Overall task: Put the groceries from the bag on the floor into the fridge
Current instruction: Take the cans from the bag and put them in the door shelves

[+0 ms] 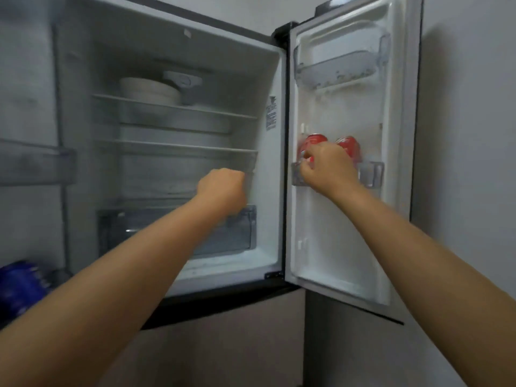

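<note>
The fridge point(273, 79) stands open in front of me. Two red cans sit side by side in the middle rack point(372, 174) of the right door. My right hand point(326, 167) is wrapped around the left red can point(314, 141), just at the rack's rim. The second red can point(349, 146) stands to its right, partly hidden by my hand. My left hand point(222, 191) is a closed fist in front of the fridge's interior, near the front edge of the second shelf point(178, 146); nothing shows in it. The grocery bag is out of view.
White bowls point(149, 90) are stacked on the top shelf beside a white lidded container point(185, 85). A clear drawer point(243, 233) sits at the bottom. The door's upper bin point(335, 71) looks empty. A blue package point(19, 286) lies at the lower left, by the left door.
</note>
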